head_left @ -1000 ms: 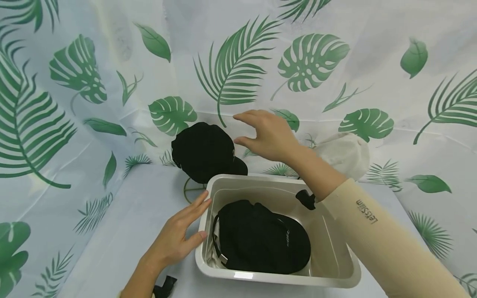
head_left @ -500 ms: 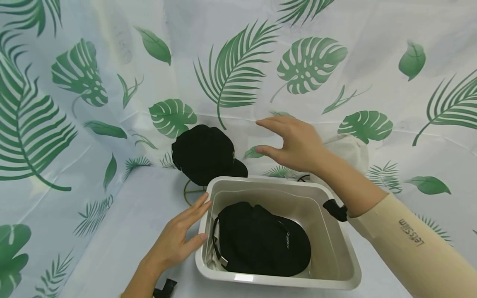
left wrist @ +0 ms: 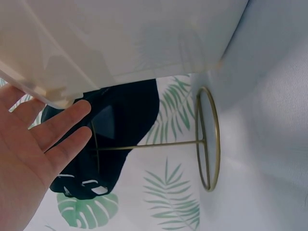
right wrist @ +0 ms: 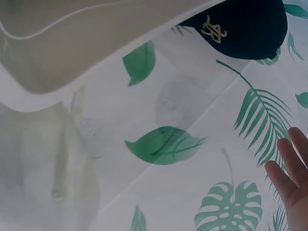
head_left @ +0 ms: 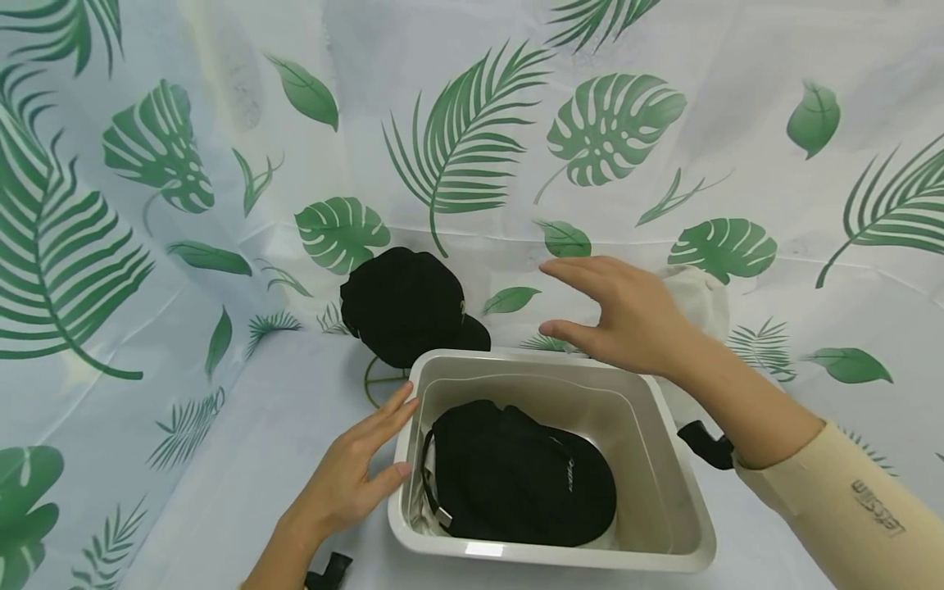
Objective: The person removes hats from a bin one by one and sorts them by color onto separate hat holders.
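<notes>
My left hand (head_left: 354,471) rests with straight fingers against the left rim of a light beige bin (head_left: 553,559). Inside the bin lies a black cap (head_left: 516,475) with its brim to the right. My right hand (head_left: 627,315) hovers over the bin's back right corner, fingers extended and holding nothing. Behind the bin at left, another black cap (head_left: 401,307) hangs on a gold wire stand (left wrist: 208,139); the right wrist view shows gold lettering on its front. A pale cap (head_left: 701,303) stands behind my right hand, partly hidden by it.
A white cloth-covered table (head_left: 251,442) lies under the bin. The white backdrop (head_left: 472,221) with green leaves rises close behind the caps and along both sides. Some light-coloured material (head_left: 424,512) shows beneath the cap in the bin.
My right hand has moved right and down, from beside the standing black cap to the bin's back right corner. The left hand has stayed at the rim.
</notes>
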A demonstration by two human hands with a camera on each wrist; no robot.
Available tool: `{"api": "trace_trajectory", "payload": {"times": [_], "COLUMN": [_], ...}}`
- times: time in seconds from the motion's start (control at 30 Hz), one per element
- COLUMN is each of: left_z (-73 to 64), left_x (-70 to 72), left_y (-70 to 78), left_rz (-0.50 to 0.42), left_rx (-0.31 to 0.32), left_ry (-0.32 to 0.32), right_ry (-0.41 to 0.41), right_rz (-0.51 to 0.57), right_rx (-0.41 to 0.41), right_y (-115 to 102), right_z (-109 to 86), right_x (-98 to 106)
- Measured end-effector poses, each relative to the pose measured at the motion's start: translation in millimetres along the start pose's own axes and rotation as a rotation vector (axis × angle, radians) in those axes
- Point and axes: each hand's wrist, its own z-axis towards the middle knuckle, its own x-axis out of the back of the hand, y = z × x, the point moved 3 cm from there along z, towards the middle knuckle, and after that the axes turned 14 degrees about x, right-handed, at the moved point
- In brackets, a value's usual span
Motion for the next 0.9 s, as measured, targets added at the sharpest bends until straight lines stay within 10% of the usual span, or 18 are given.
{"api": "trace_trajectory", "payload": {"times": [0.9], "left_z": [1.0], "left_x": [0.0], "left_y": [-1.1], "left_rz": [-0.003], "left_rx": [0.000], "left_ry": [0.007], "right_ry": [-0.103], "right_rz": [0.052], "right_rx": [0.093], "right_y": [-18], "right_z": [-82.0], "right_x": [-29]}}
